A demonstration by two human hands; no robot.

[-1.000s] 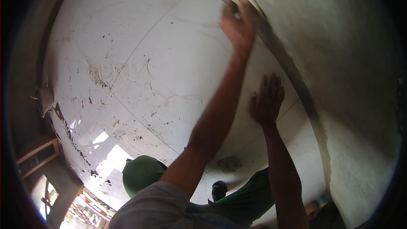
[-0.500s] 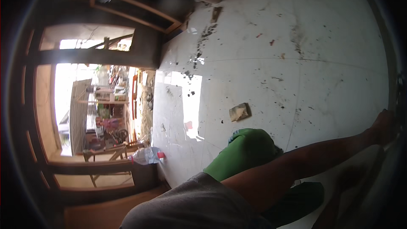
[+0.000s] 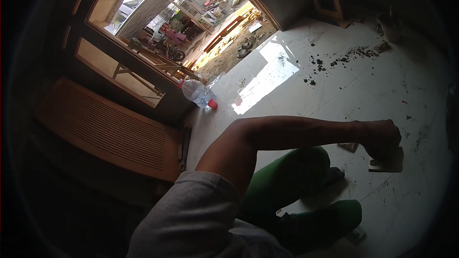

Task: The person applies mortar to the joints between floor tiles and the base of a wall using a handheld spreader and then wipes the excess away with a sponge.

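My left arm, in a grey short sleeve (image 3: 191, 210), reaches across above my green-trousered knees. My left hand (image 3: 382, 136) is closed low over the white tiled floor (image 3: 349, 100). From under its fingers shows a pale, flat-edged block (image 3: 389, 162), which seems to be in its grip; its kind is not clear. Beside the wrist, partly hidden by the forearm, a small tan block (image 3: 349, 147) lies on the tiles. My right hand is out of view.
Dark crumbs of debris (image 3: 354, 57) are scattered over the floor toward a bucket (image 3: 389, 26) at the far right. A clear plastic bottle with red caps (image 3: 198, 93) lies by the doorway. On the left, a slatted wooden panel (image 3: 110, 131) leans. Outside, a person (image 3: 174, 36) is near a motorbike.
The view has turned, bringing the doorway up and the wooden panel into sight. My left arm, stretched far right before, is now bent, with the pale block showing at its hand.
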